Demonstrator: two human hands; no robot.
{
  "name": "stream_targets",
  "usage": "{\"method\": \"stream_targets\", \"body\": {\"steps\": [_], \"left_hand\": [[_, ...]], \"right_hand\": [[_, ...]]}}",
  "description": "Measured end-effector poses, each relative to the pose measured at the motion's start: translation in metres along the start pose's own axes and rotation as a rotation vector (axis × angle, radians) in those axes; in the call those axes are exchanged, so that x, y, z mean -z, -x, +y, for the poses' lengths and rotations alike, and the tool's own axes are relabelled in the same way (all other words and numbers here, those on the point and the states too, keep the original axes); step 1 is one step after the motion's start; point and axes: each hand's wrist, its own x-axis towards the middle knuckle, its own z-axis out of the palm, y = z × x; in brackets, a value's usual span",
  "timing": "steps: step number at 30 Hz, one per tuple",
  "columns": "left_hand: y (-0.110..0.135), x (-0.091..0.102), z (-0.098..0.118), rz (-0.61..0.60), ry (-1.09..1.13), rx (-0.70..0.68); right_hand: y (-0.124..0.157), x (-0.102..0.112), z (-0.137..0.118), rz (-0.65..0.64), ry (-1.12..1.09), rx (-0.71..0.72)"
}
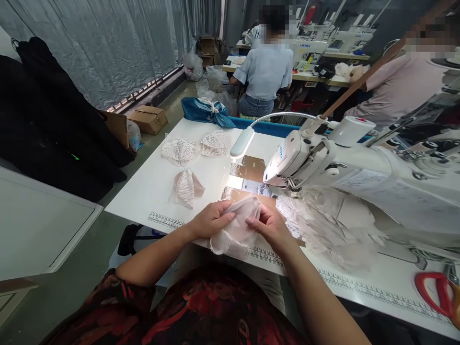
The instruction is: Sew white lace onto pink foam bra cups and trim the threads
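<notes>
Between my two hands is a pale, sheer fabric piece [241, 223] with a lacy lower edge, held over the table's front edge. My left hand [214, 219] pinches its left side, thumb on top. On the opposite side my right hand [269, 224] grips it between thumb and fingers. Just beyond stands a white sewing machine [323, 160], its needle area lit by a small lamp [242, 142]. Right of my right hand lies a heap of white lace and sheer fabric [323, 225]. Several lace cup-shaped pieces [180, 151] rest on the table at the left.
Red-handled scissors [436, 294] lie at the table's right front. A printed ruler strip [359, 286] runs along the front edge. A blue cloth bundle [208, 111] sits at the far edge. One person [264, 72] sits ahead, another [402, 96] at right. Cardboard boxes [148, 120] stand on the floor.
</notes>
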Motion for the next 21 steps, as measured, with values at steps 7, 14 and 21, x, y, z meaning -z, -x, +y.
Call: {"method": "stream_targets", "body": {"steps": [7,14,21], "left_hand": [[0.009,-0.01,0.023,0.185,-0.151,-0.076],[0.011,-0.014,0.022,-0.129,0.046,-0.035],[0.022,0.034,-0.006,0.356,-0.487,-0.076]], "right_hand": [[0.011,0.004,-0.008,0.343,0.546,0.051],[0.025,0.001,-0.017,-0.168,-0.194,0.046],[0.063,0.016,-0.004,0.138,-0.544,-0.111]]}}
